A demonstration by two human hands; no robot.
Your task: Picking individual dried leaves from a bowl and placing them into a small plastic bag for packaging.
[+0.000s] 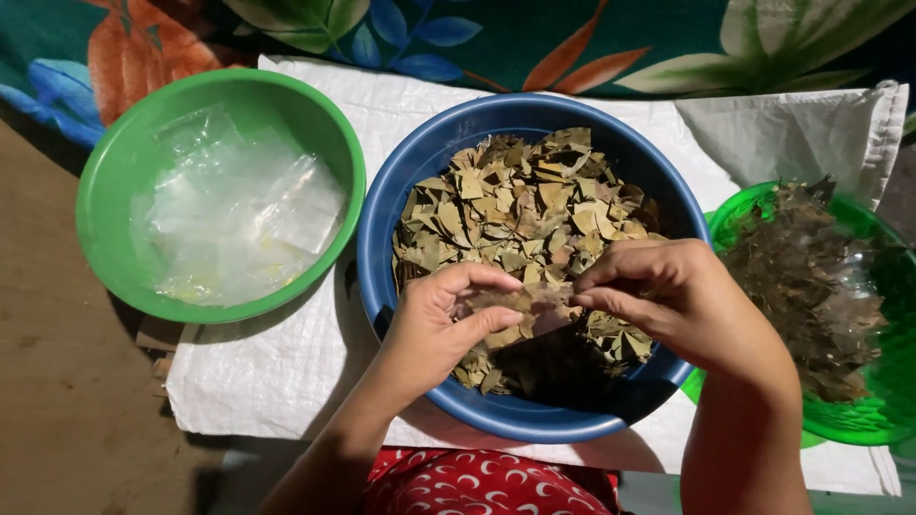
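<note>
At mid-frame, over the blue bowl (401,191) of dried leaf pieces (520,205), the left hand (434,329) and right hand (668,296) both pinch one small clear packet (534,307), which, if loosened, would likely spill leaves.

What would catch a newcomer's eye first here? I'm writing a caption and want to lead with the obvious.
First the blue bowl in the middle, heaped with dry brown leaf pieces; above it the left hand and right hand pinch a small clear packet of leaves between them. Next the bright green bowl of clear plastic bags on the left, and the green basket of filled packets on the right.
</note>
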